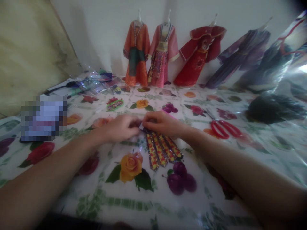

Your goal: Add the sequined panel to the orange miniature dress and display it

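Note:
Over the middle of the table, my left hand [121, 128] and my right hand [164, 124] meet almost fingertip to fingertip. The right hand is closed on the dark upper end of a piece of patterned fabric strips [159, 150], yellow and red with dark, glittering edges and pointed ends. These strips fan out below it, lying on the tablecloth. Pinched fingers of my left hand come close to the band's left end; what they hold is too small to make out. A bit of something pink shows behind the right hand. Beyond the hands lies a small green-rimmed tray of beads [115, 104].
Red-handled scissors [225, 128] lie to the right, near a dark bundle [275, 107]. Doll-sized robes [136, 52] on hangers stand along the back wall. A pixelated phone-like object [43, 118] and plastic bags [93, 81] are on the left. A flowered tablecloth [91, 188] covers the table.

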A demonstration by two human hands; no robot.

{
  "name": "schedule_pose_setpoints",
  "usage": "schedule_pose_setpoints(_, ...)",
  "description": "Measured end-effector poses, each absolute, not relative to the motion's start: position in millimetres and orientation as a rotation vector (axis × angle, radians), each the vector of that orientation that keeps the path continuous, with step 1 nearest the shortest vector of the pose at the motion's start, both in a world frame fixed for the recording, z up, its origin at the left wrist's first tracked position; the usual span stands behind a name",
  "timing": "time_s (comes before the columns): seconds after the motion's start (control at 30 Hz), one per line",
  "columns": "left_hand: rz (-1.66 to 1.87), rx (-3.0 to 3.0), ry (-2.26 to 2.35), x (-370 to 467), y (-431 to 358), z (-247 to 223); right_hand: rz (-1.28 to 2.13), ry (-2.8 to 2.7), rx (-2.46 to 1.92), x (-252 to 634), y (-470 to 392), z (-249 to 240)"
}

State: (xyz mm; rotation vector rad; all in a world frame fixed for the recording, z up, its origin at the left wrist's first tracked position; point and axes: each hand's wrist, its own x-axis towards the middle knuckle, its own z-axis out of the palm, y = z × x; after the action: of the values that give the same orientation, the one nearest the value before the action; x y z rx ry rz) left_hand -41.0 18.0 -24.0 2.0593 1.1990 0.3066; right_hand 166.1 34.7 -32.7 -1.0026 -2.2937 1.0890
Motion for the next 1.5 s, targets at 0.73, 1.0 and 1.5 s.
schedule_pose_setpoints(0.73, 0.323, 1.756, 1.228, -46.3, 18.6, -29.0, 1.044, -2.194, -0.997, 168.3, 37.1, -36.3)
schedule_pose_setpoints(1.0, 0.356, 1.921, 1.176, -52.6, 23.1, -34.5, 0.738, -2.305, -0.956, 163.8, 20.0, -26.5)
schedule_pose_setpoints(1.5, 0.273, 2.043, 1.272, -45.7, 16.9, -23.5, 0.748, -2.412, -1.052, 159.1, 15.3, -32.9)
